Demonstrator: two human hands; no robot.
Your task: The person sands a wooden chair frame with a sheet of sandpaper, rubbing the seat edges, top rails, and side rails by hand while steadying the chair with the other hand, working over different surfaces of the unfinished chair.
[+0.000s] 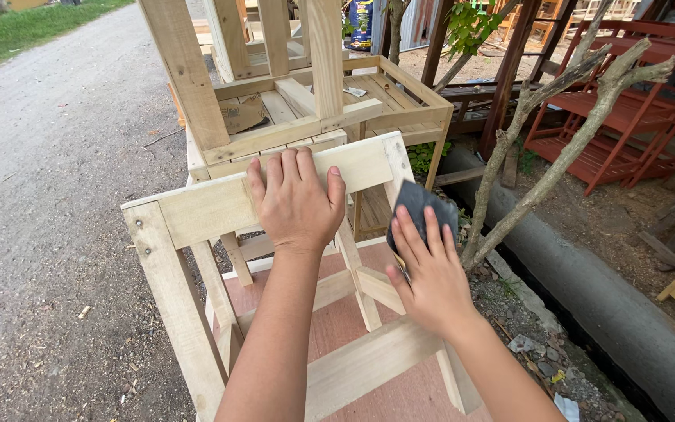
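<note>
A dark grey sheet of sandpaper (pixel 418 209) sits at the middle right of the scene, pressed against the right-hand upright (pixel 398 168) of a pale wooden frame (pixel 197 211). The right hand (pixel 429 275) covers the sheet's lower part, fingers spread flat and long over it, holding it to the wood; the sheet's upper edge shows above the fingertips.

Just to the left, the left hand (pixel 295 202) lies over the frame's top rail (pixel 212 205), fingers curled over its far edge and thumb on the near face, gripping the rail. Both forearms rise from the near bottom edge.

The frame stands tilted, with a thick leg at the near left carrying 2 small metal fasteners (pixel 140 228). Lower rails and diagonal braces cross beneath the hands, above a reddish-brown board (pixel 353 320).

Beyond it, a second unfinished wooden piece (pixel 275 101) of slats forms an open crate-like tray; inside lie a scrap of brown cardboard (pixel 242 115) and a small pale scrap (pixel 355 91).

To the left runs a grey gravel road (pixel 56 156) with grass (pixel 25 27) at the far left. On the right, bare leaning branches (pixel 556 148) rise from the dirt beside a concrete gutter (pixel 587 289), and red-painted wooden racks (pixel 626 109) stand at the far right
</note>
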